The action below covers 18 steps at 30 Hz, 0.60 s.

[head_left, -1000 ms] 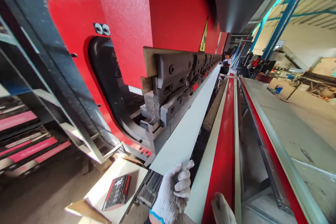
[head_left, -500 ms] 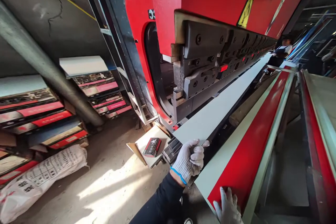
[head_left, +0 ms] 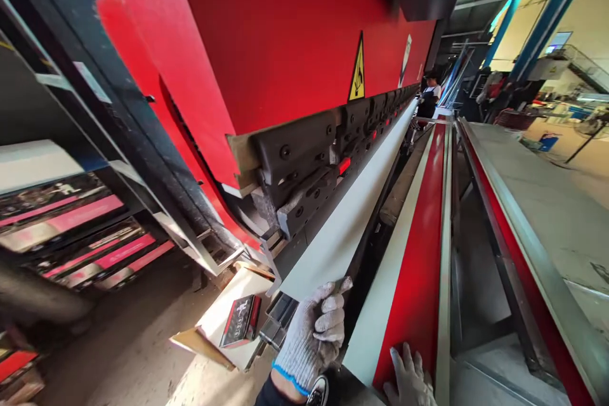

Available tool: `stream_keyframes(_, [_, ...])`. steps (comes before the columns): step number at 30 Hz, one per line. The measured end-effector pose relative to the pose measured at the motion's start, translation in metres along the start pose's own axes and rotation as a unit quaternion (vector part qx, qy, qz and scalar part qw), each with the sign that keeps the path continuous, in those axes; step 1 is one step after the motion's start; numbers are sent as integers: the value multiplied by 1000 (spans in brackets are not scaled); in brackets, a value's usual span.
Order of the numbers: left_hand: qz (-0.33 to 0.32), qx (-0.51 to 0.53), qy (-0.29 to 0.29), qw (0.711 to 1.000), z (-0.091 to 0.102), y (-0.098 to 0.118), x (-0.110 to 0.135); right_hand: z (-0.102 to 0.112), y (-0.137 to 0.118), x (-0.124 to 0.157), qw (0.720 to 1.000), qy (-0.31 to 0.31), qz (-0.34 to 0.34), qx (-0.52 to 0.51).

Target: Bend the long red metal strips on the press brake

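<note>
My left hand (head_left: 311,339), in a white knit glove with a blue cuff, grips the near end of a long white sheet-metal strip (head_left: 347,235). That strip runs away from me along the lower tooling of a red press brake (head_left: 285,44). Dark bolted punch clamps (head_left: 295,165) sit just above it. My right hand (head_left: 409,377), also gloved, rests with fingers apart on a long red-and-white panel (head_left: 413,285) beside the strip. A person (head_left: 428,98) stands at the far end of the strip; their hands are hidden.
Stacked panels with pink and red bands (head_left: 80,228) stand on racks at the left. A printed box (head_left: 240,320) lies on cardboard (head_left: 223,323) on the floor near my left hand. A long metal table (head_left: 537,203) with a red edge runs along the right.
The view has swung back to the right and closer to the press, as it was a second ago. Both hands stay in the same places on the strip and panel.
</note>
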<state>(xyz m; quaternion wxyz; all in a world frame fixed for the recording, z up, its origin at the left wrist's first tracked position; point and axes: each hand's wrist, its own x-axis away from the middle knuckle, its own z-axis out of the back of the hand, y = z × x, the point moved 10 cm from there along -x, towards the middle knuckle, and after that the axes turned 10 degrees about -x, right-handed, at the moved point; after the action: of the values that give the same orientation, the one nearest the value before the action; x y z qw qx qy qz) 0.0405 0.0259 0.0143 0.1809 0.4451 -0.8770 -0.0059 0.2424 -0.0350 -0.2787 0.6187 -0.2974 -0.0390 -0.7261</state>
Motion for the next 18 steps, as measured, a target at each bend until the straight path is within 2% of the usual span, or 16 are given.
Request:
stream_keyframes(6, [17, -26, -8, 1000, -8, 3, 5, 14, -12, 11, 999, 5, -27, -24])
stream_keyframes(10, [15, -85, 36, 996, -4, 14, 10, 23, -21, 16, 999, 10, -42, -34])
stream_keyframes(13, [22, -135, 56, 989, -5, 21, 18, 22, -24, 16, 998, 13, -61, -25])
stream_keyframes(18, [41, -173, 48, 983, -16, 26, 29, 14, -22, 8, 995, 39, -92, 15])
